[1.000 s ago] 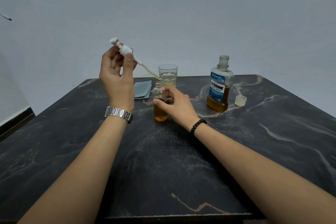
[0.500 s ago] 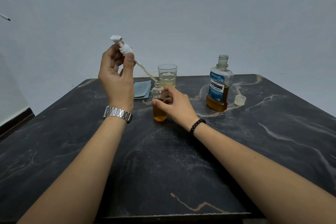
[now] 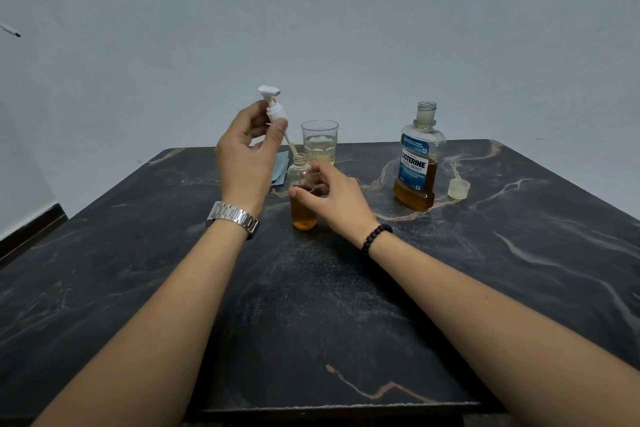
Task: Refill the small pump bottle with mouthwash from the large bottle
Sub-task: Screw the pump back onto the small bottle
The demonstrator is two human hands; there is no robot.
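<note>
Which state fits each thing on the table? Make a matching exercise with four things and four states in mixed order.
Things
1. pump head
2. small bottle
3. Listerine bottle
4. drinking glass

States
A. uncapped, its cap beside it
B. steadied by the right hand
C. standing behind the small bottle
D. held up in the left hand

Pairs: 1-D, 2-B, 3-A, 4-C

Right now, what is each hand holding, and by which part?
Left hand pinches the white pump head at its collar; right hand grips the small bottle around its middle.
</note>
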